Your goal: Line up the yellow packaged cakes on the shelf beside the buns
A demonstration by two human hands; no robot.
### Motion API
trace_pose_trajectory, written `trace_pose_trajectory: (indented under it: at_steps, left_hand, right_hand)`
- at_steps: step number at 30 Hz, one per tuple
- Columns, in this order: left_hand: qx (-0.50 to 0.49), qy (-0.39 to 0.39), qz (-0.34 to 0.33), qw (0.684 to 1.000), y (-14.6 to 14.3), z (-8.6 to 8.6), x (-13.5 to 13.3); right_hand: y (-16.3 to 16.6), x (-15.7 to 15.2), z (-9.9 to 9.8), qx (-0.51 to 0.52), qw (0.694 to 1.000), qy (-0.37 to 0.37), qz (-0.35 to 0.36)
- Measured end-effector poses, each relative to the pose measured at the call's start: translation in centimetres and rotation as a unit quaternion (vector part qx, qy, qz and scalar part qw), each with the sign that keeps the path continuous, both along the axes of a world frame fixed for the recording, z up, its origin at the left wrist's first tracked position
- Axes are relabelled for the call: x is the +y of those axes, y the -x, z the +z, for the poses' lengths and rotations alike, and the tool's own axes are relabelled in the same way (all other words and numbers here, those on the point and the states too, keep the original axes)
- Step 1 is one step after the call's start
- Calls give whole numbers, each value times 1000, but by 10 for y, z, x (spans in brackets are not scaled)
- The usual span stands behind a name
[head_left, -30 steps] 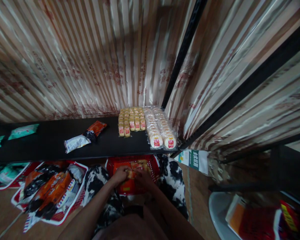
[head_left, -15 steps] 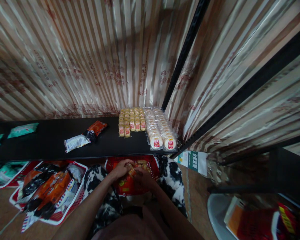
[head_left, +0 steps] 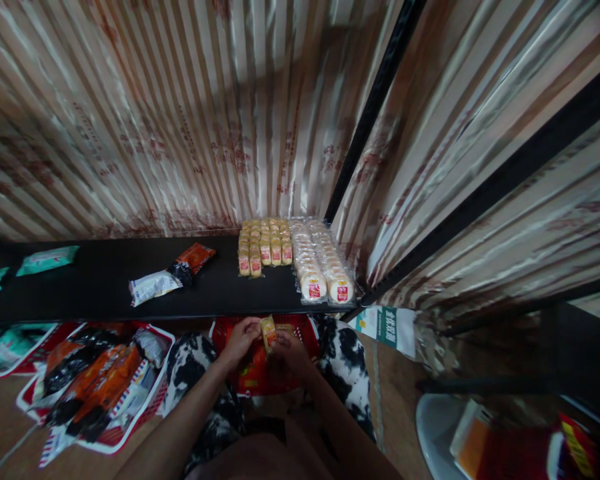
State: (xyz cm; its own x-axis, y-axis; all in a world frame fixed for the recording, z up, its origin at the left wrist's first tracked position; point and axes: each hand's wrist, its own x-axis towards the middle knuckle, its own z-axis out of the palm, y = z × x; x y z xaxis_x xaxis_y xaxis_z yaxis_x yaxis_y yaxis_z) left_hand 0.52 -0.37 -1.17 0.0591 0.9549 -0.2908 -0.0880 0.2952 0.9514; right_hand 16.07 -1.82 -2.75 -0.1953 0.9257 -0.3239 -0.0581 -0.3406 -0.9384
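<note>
Head view: left hand (head_left: 243,339) and right hand (head_left: 289,350) both closed on one yellow pack (head_left: 269,333), fingertips pinching it from either side. Pack is over the red basket (head_left: 307,328), which sits between the knees, just off the shelf (head_left: 105,260) front edge. Small packs (head_left: 265,243) in rows at the shelf's rear edge, toward the right end. Round packs (head_left: 325,263) just beside them, two rows running rear edge to front right corner. White packet (head_left: 155,287) near front edge, touching orange packet (head_left: 197,257); green packet (head_left: 47,260) toward left end
</note>
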Motion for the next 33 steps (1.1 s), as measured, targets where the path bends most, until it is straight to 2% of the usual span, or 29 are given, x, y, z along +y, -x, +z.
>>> trace_pose_trajectory:
  at_steps: [4, 9, 17, 20, 23, 28, 33]
  left_hand:
    - [38, 2, 5, 999, -4, 1, -5]
    - [127, -32, 4, 991, -9, 11, -14]
    - [138, -102, 0, 985, -18, 27, -8]
    - [145, -110, 6, 983, -19, 30, -4]
    - [142, -124, 8, 982, -19, 28, 1]
    - [137, -142, 13, 980, -20, 19, 9]
    - [158, -148, 25, 976, -23, 18, 24]
  right_hand:
    - [1, 3, 0, -3, 999, -3, -41]
    - [2, 9, 1, 12, 996, -53, -78]
    - [6, 20, 11, 9, 992, -94, -89]
    - [6, 23, 17, -72, 985, -118, -107]
    - [3, 27, 23, -184, 964, -145, -126]
    - [-1, 35, 32, -253, 944, -186, -101]
    - [-1, 49, 37, -359, 900, -227, -96]
